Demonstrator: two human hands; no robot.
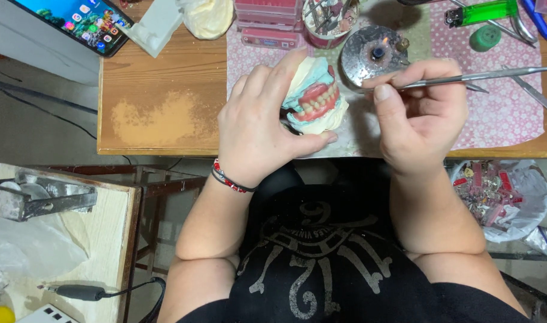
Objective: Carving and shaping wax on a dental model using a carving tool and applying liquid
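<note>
My left hand [258, 122] grips a dental model [316, 98], a cream plaster cast with pink wax gums and a row of teeth, held over the table's front edge. My right hand [420, 116] pinches a thin metal carving tool [482, 76] whose shaft runs out to the right. Its tip end lies near a small round metal burner [372, 54] with a tiny flame, just beyond the model. The two hands are close together but apart. A red and black bracelet [228, 177] circles my left wrist.
On the wooden table [160, 96] lie a pink dotted cloth [506, 113], a phone [82, 21], pink boxes [268, 24], a green lighter [482, 12], a white plaster block [157, 27]. A bag of scraps [500, 194] sits lower right; a side stand [58, 239] with a handpiece at left.
</note>
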